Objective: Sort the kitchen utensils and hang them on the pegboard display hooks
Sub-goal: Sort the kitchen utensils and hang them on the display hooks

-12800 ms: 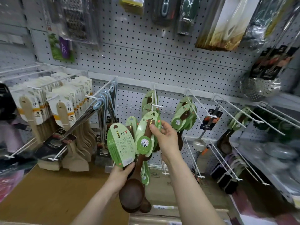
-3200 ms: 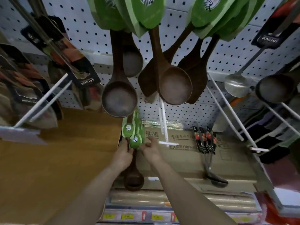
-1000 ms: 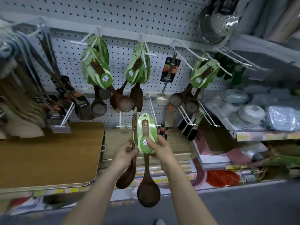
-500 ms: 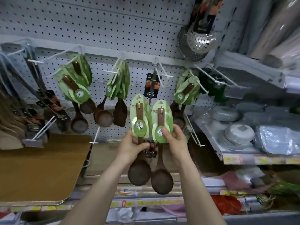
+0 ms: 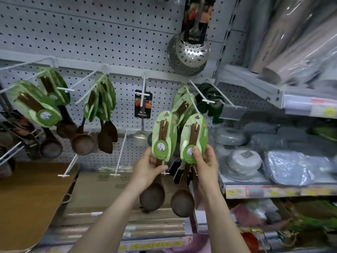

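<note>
Step in hand: judging by the pose, you are about to hang two matching ladles on the hook of the same kind just above your right hand.
How to do it well: hang one at a time. Tilt the card top toward the hook tip, line up its punched hole, then slide it back and let the bowl hang free before releasing.
Left grip: your left hand point(image 5: 147, 167) pinches the left ladle point(image 5: 163, 139) low on its green card, thumb in front and fingers curled behind, with the bowl hanging below your wrist.
Right grip: your right hand point(image 5: 206, 163) holds the right ladle point(image 5: 194, 139) the same way, thumb pressed on the round label.
Between grips: the two cards stand upright, side by side and just apart.
Above the right grip: the hook point(image 5: 195, 108) juts from the pegboard point(image 5: 91, 33), already carrying green-carded ladles point(image 5: 182, 106).
Up-left of the left grip: a steel ladle point(image 5: 141, 137) hangs alone.
Farther left: more carded ladles point(image 5: 102, 101) fill other hooks.
High above: a steel skimmer point(image 5: 189, 57).
Risk: the loaded hook looks crowded, so the cards may snag.
</note>
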Tool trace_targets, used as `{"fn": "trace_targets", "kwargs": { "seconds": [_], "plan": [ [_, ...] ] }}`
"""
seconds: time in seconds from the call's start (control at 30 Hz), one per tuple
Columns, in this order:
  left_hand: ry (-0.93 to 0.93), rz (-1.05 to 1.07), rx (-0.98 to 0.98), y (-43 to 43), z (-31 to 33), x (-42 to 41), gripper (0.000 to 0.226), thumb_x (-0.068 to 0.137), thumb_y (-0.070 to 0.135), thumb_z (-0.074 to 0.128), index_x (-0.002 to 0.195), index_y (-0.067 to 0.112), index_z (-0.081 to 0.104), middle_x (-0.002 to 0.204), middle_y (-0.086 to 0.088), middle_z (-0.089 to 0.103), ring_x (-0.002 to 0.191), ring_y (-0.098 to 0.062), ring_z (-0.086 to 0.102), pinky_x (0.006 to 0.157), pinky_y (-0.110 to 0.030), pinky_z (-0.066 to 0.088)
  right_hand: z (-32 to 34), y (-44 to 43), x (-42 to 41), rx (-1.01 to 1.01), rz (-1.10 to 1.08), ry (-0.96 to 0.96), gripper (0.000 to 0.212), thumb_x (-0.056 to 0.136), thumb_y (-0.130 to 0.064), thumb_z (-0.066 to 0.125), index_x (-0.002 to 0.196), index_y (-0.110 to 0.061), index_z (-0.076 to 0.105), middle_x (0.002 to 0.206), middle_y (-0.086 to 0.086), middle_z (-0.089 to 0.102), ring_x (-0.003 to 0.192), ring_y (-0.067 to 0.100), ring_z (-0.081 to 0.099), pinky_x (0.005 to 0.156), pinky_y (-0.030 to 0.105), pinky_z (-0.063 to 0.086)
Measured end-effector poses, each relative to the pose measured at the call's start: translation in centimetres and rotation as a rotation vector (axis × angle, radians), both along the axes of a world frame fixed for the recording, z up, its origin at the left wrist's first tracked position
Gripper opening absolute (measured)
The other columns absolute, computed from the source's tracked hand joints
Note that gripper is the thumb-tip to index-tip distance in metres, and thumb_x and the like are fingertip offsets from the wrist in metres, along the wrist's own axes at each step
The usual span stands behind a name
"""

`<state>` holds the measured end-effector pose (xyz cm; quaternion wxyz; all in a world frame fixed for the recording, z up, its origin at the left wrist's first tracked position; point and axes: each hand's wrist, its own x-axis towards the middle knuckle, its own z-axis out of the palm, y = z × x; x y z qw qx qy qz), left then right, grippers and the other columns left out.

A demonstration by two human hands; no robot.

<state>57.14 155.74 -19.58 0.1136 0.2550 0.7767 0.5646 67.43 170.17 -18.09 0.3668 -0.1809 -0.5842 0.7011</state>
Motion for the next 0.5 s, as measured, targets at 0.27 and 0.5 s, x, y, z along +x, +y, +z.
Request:
{"fn": "trace_targets", "kwargs": {
  "seconds": [0.27, 0.5],
  "plan": [
    [-0.013, 0.001, 0.036, 1.6, 0.1, -0.1, 0.053, 0.073, 0.015, 0.082, 0.114, 0.028, 0.05, 0.079, 0.003, 0.058, 0.066, -0.006, 0.056, 0.064, -0.018, 0.046, 0.7, 1.7, -0.6, 0.008, 0.007, 0.008, 0.017, 0.092, -0.02, 0.066, 0.108, -0.024, 0.065, 0.107, 0.008, 0.073, 0.095, 0.02, 0.068, 0.076, 0.028, 0.055],
    [-0.01, 0.025, 0.069, 1.9, 0.2, 0.0, 0.06, 0.072, 0.015, 0.083, 0.119, 0.03, 0.048, 0.081, 0.002, 0.058, 0.068, -0.007, 0.056, 0.062, -0.011, 0.046, 0.3, 2.6, -1.7, -0.011, 0.029, -0.021, 0.02, 0.092, -0.019, 0.065, 0.112, -0.017, 0.062, 0.107, 0.008, 0.073, 0.096, 0.021, 0.068, 0.08, 0.031, 0.055]
  ]
}}
